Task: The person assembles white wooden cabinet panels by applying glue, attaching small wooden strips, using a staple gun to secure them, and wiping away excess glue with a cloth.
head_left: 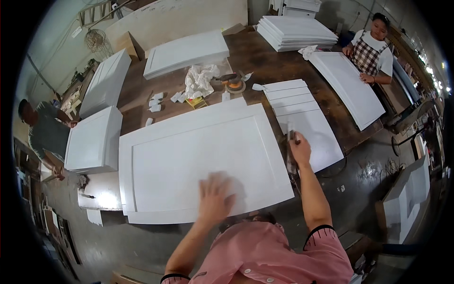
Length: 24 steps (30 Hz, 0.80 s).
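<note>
A large white panel door with a raised frame lies flat in front of me, on top of another white panel. My left hand is over its near part, fingers spread and smeared by motion; whether it touches the surface I cannot tell. Beyond the panel's right edge, my right hand is closed around a slim tool with a pale, blurred upper end. Its kind is not clear. Under that hand lie several thin white boards, overlapping each other.
An orange sander, a crumpled white cloth and small white blocks sit on the brown table. Stacked white panels stand farther back. One person handles a white panel at right; another person stands left.
</note>
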### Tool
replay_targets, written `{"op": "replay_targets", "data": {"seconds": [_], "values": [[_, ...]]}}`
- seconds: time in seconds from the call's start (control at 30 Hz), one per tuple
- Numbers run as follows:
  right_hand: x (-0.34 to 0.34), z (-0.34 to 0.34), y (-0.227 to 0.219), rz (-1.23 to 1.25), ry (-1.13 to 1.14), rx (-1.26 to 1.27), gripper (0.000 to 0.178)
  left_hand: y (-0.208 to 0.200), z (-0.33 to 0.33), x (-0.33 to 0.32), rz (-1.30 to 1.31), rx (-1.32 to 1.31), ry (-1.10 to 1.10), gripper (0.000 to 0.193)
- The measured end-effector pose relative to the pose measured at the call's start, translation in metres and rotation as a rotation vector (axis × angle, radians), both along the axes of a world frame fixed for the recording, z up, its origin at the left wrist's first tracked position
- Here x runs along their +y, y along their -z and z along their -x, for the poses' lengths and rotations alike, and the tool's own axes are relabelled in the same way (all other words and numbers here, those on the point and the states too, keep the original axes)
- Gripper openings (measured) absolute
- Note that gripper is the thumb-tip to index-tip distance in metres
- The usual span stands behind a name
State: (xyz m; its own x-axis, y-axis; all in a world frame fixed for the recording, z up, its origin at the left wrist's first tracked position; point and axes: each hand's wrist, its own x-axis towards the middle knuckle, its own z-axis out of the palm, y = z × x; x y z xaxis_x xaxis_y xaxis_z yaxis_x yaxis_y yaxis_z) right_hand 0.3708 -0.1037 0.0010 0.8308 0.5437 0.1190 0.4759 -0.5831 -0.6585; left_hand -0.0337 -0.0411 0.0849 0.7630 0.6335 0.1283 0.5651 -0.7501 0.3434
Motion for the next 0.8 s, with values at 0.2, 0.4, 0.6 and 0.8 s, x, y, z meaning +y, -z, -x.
{"op": "replay_targets", "data": {"seconds": [0.2,0.4,0.6,0.8], "values": [[-0.005,0.076,-0.150,-0.049,-0.274,0.122,0.056,-0.014,-0.023,-0.018,0.057,-0.016,-0.057,0.056],[0.007,0.164,-0.116,0.216,-0.618,-0.218,0.057,-0.019,-0.023,-0.017,0.077,-0.088,-0.093,0.048],[0.055,0.108,-0.094,0.146,-0.586,-0.386,0.058,-0.015,-0.029,-0.017,0.091,-0.106,-0.095,0.050],[0.039,0.064,-0.100,-0.016,-0.722,-0.090,0.055,-0.021,-0.040,-0.021,0.090,-0.089,-0.206,0.044]]}}
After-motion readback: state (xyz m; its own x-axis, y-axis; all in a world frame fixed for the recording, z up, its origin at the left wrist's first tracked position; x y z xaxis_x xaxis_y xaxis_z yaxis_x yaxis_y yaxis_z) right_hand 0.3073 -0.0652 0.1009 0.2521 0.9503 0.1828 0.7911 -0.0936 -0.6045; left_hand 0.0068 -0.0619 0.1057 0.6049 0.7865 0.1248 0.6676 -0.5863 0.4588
